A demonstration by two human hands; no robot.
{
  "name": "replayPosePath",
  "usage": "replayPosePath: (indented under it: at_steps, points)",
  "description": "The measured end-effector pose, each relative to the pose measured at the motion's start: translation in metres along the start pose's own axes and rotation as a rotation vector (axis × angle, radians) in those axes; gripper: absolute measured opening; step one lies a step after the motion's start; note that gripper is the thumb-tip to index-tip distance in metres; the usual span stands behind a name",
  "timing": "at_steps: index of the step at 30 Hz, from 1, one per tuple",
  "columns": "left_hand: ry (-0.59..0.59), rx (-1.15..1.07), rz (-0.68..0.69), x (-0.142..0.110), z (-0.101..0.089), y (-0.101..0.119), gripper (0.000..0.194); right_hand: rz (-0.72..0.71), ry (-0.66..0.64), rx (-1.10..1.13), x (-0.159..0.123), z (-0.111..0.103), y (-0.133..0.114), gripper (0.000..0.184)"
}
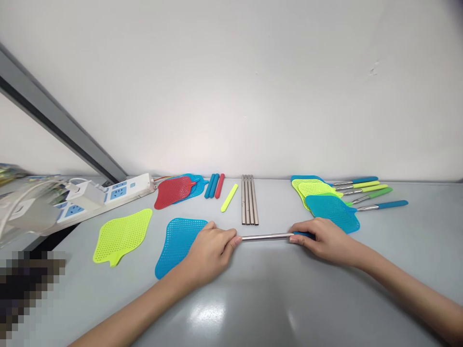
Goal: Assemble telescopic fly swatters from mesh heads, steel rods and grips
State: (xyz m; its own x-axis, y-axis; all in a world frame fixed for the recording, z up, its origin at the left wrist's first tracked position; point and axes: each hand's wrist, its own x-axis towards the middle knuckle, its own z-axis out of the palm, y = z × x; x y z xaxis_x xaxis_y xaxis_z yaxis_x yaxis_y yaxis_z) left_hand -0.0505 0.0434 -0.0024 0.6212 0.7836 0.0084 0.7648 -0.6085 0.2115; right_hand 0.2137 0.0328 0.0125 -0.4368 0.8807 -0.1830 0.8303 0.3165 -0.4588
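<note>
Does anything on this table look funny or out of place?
Yes, a little: the yellow-green grip lies alone and slanted, while the blue and red grips beside it lie neatly side by side. Nothing looks broken or spilled.

A slim steel fly-swatter handle (265, 236) ran nearly level between the hands, its bare end held by the left hand (211, 255), its blue grip (302, 234) pinched by the right hand (325, 241).
</note>
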Motion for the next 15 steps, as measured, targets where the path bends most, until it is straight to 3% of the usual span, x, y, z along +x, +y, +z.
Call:
replayPosePath:
  at_steps: [15]
  points:
    - [-0.005,-0.046,-0.032,-0.007,-0.004,0.004,0.037,0.023,0.054,0.11,-0.001,0.014,-0.012,0.028]
